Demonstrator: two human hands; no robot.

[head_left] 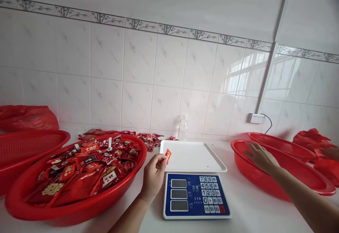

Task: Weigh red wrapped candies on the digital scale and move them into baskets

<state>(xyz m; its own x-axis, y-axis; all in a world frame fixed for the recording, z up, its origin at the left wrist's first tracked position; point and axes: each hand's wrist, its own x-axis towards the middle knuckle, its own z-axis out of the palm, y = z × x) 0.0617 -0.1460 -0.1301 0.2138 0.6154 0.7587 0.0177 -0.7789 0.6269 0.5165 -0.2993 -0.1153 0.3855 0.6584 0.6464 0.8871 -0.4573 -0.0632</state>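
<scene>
Between the thumb and fingertips of my left hand (156,171) is a small red wrapped packet (168,153) with gold lettering. This hand is just left of the white pan (190,157) of a digital scale (197,196). Left of it, a red plastic basket (140,162) is heaped with red snack packets (91,162) of several sizes. My right hand (261,157) is open, fingers stretched, above the left end of another red basket (251,181) that shows no packets inside. I cannot tell whether it touches the rim.
Loose packets (150,139) lie along the tiled wall by a clear plastic bottle (183,127). More red baskets (53,135) stand at both sides. A red bag (26,116) is at far left. At the right edge, another person's hand (329,151) is by red plastic (309,137).
</scene>
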